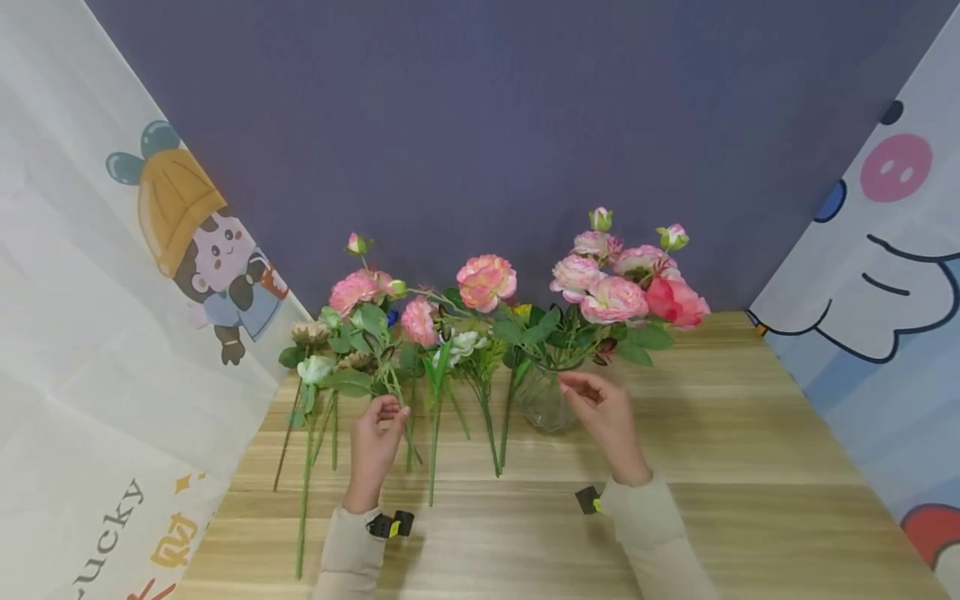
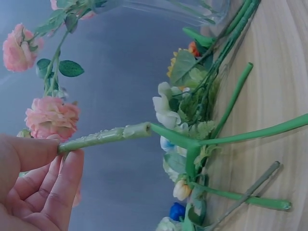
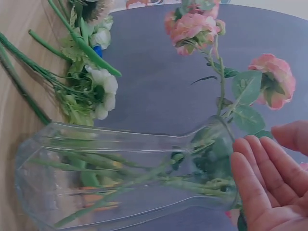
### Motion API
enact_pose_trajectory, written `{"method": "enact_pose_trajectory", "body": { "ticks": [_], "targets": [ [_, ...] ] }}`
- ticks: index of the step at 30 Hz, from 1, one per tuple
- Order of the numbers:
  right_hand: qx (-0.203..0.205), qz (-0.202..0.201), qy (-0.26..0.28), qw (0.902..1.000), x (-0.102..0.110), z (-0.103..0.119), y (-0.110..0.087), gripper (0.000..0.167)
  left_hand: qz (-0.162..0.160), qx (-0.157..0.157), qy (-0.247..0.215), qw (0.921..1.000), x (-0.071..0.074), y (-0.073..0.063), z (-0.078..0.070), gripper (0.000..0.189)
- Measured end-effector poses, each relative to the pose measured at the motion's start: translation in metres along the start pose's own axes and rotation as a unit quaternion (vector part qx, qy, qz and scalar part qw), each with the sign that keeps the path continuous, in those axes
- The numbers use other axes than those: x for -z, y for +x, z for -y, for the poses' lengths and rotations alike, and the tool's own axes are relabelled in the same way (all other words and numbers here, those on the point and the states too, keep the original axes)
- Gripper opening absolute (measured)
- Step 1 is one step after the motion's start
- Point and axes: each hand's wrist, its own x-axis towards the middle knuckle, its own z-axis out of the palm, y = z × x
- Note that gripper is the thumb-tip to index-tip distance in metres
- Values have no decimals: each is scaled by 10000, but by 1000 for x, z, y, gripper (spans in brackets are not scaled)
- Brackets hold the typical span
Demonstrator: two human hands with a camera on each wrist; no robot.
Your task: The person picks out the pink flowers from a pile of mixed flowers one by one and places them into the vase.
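My left hand [image 1: 377, 442] pinches the cut end of a green flower stem [image 2: 106, 137] between thumb and fingertips. Pink blooms [image 1: 354, 292] on leafy branches rise above that hand, clear of the tabletop. To the right stands a clear glass vase [image 1: 546, 407] with faceted sides. Several stems run down inside it, and a bunch of pink flowers [image 1: 613, 300] with a redder bloom [image 1: 677, 302] spreads over its rim. Beside the vase mouth is my right hand [image 3: 272, 180], its fingers loosely extended and holding nothing, fingertips right at the rim.
Loose artificial flowers lie along the back left of the wooden table [image 1: 510, 550], including white flowers [image 1: 467, 343], a pale bloom [image 1: 315, 368] and a long green stem [image 1: 303, 508] reaching toward the front. Behind is a dark blue-grey panel [image 1: 465, 125]; printed curtains [image 1: 67, 275] flank the table.
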Motion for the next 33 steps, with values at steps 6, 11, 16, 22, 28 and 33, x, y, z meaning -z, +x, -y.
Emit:
{"method": "enact_pose_trajectory", "body": {
  "ticks": [6, 11, 16, 22, 28, 33],
  "targets": [
    [225, -76, 85, 9997, -2, -21, 0, 20, -224, -193, 36, 9996, 1, -1, -7, 18],
    [360, -101, 281, 9989, -3, -26, -2, 19, -367, -311, -92, 9988, 1, -1, -11, 19],
    [280, -94, 221, 9993, -3, -27, -3, 19, -512, -481, -151, 9974, 3, -1, -15, 19],
    [76, -31, 166, 9998, -2, -24, -5, 19, -589, -739, -175, 9954, 1, -2, -22, 17],
    [41, 44, 168, 9998, -4, -14, -9, 19, -625, -1072, -274, 9919, -4, -4, -31, 14],
    [47, 113, 197, 9997, -10, -18, -9, 17, -623, -1171, -262, 9908, -9, -6, -39, 12]
  ]
}}
